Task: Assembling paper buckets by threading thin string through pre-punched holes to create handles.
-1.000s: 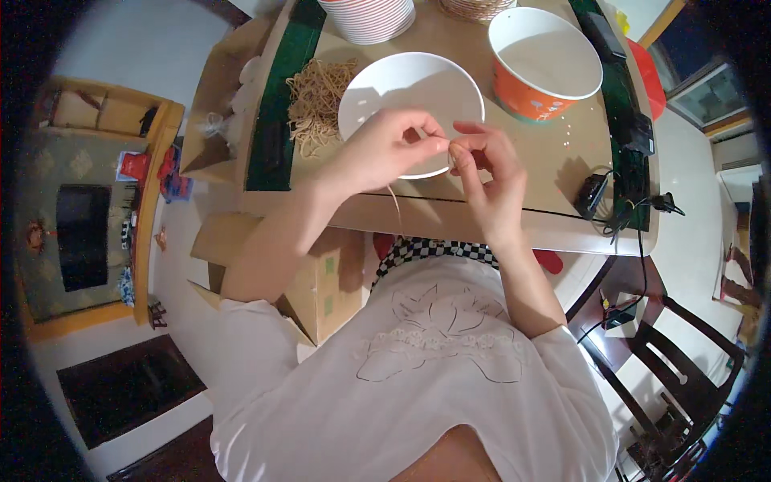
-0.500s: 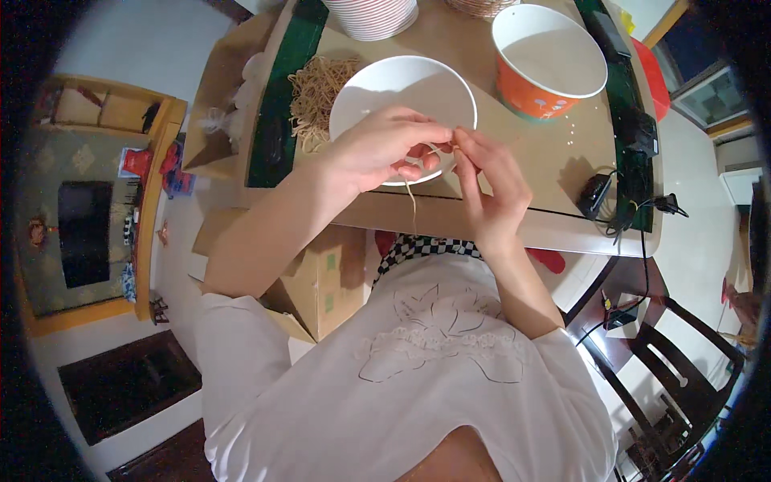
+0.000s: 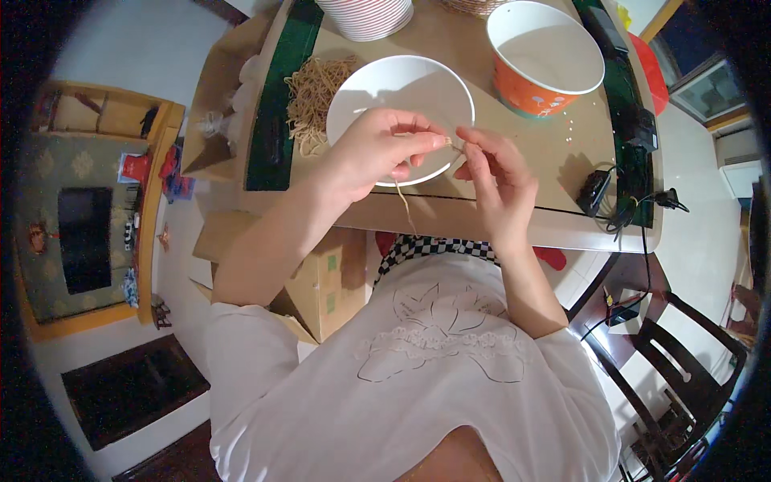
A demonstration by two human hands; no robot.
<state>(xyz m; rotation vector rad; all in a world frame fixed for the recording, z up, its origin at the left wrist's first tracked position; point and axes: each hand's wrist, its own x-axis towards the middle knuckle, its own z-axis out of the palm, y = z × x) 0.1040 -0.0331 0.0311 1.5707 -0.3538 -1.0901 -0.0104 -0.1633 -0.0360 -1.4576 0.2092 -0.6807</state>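
Observation:
Between my hands runs a thin tan cord (image 3: pixel 404 207), whose loose end hangs below my left hand past the table's front edge. My left hand (image 3: pixel 393 149) pinches it with thumb and forefinger. Close beside it, my right hand (image 3: pixel 496 165) also pinches the cord; the short piece between the fingertips is too small to make out in detail. Both hands are over the near right part of a white bowl (image 3: pixel 373 88), which they partly cover. A tangled pile of tan cords (image 3: pixel 317 96) lies just left of the bowl.
A large orange paper bucket (image 3: pixel 534 88) with a white inside stands at the right. A stack of striped paper cups or buckets (image 3: pixel 365 18) is at the back. Black adapters and cables (image 3: pixel 596 193) lie at the right edge. A cardboard box (image 3: pixel 325 281) stands below the table's front.
My hands have drawn slightly apart, the left moving a little left and the right a little right. The cord's hanging end has shifted left with my left hand.

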